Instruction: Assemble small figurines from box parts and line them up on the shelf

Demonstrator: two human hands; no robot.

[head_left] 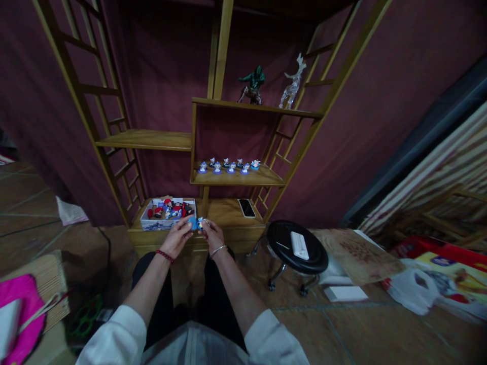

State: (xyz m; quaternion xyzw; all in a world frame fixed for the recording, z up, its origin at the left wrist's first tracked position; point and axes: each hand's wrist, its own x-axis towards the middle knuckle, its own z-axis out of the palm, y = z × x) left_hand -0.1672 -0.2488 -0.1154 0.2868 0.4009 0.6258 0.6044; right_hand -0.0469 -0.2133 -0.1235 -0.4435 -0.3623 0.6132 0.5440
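Note:
My left hand (pixel 179 237) pinches a round blue base (pixel 193 223) by its edge. Close against it, my right hand (pixel 213 235) grips a small blue-and-white figurine (pixel 201 223) between thumb and fingers. Whether base and figurine touch, I cannot tell. Just behind my left hand is an open cardboard box (pixel 154 224) filled with red, blue and black figurines (pixel 167 208). Several small figurines on round bases (pixel 217 168) stand in rows on the shelf above, with a light-blue-based one (pixel 255 165) at the right end.
A phone (pixel 246 208) lies on the lowest wooden shelf. A green figure (pixel 253 85) and a clear deer statue (pixel 292 83) occupy the upper shelf. To the right stands a black wheeled stool (pixel 277 233) holding a white device (pixel 300 246). Plastic bags (pixel 413 286) lie farther right.

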